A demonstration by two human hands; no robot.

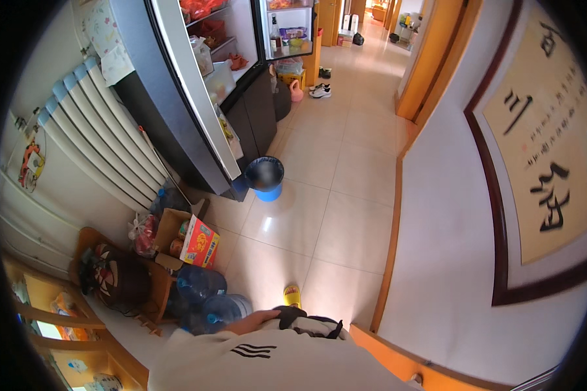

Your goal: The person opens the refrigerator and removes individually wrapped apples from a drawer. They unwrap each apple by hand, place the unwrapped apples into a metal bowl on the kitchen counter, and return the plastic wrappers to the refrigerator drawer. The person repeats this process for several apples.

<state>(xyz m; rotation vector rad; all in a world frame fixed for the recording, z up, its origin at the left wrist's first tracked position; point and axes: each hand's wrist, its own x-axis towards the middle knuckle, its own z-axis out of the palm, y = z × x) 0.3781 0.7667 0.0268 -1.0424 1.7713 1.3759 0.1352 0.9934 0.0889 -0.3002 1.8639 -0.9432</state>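
My left hand [258,320] is partly visible in front of my pale shirt [293,364], against a bundle of black and white fabric [313,325]. The shirt hides part of the hand, and its grip on the fabric is unclear. My right hand is out of view. Below the bundle, a foot in a yellow slipper [292,295] rests on the tiled floor [293,239]. Large blue water jugs [200,283] stand to the left, nearest to my left hand.
Ahead on the left, a refrigerator [166,97] stands open and stocked, with a blue bin [268,190] by its door. An opened carton [203,244] and a wooden chair [164,288] line the left side. A framed calligraphy scroll [533,146] hangs on the right wall.
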